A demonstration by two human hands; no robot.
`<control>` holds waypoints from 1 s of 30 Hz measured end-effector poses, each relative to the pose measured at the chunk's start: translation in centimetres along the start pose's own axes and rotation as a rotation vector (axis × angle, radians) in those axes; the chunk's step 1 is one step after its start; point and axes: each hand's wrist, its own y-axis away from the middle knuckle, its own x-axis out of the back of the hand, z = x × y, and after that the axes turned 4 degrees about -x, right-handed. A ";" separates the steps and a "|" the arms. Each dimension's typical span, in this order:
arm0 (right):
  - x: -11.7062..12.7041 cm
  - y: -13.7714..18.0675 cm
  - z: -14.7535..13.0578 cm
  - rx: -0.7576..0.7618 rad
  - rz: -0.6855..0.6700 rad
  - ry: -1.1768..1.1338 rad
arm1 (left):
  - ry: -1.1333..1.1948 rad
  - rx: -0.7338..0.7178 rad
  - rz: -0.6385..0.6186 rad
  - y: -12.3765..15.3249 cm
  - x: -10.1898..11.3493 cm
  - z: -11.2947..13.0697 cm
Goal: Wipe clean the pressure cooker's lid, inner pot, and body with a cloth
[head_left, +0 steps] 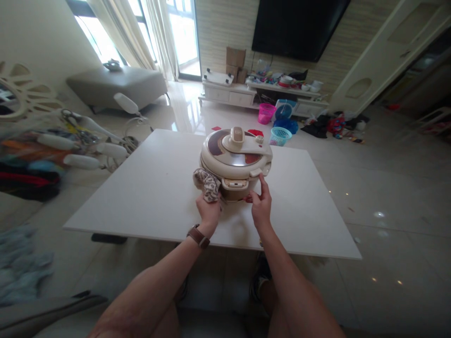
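A cream and brown electric pressure cooker (pixel 236 159) stands upright on the white table (pixel 141 188), its lid on. My left hand (pixel 209 210) is closed round a leopard-patterned cloth (pixel 207 184), which is pressed against the cooker's near left side. My right hand (pixel 261 204) is at the cooker's near right side. Its index finger reaches up to the tab (pixel 256 172) under the lid rim, and the thumb is lower, by the base. The other right fingers are partly hidden. A small red patch shows by the thumb; I cannot make out what it is.
Beyond the table's far edge stand a pink basket (pixel 267 113) and a light blue basket (pixel 280 136). A lamp with several white shades (pixel 112 150) leans close to the table's left edge. A cluttered TV cabinet (pixel 239 97) lines the far wall.
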 end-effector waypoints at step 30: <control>-0.4 0.3 -0.5 -0.006 0.011 0.009 | 0.036 0.009 -0.008 -0.1 -0.1 -1.0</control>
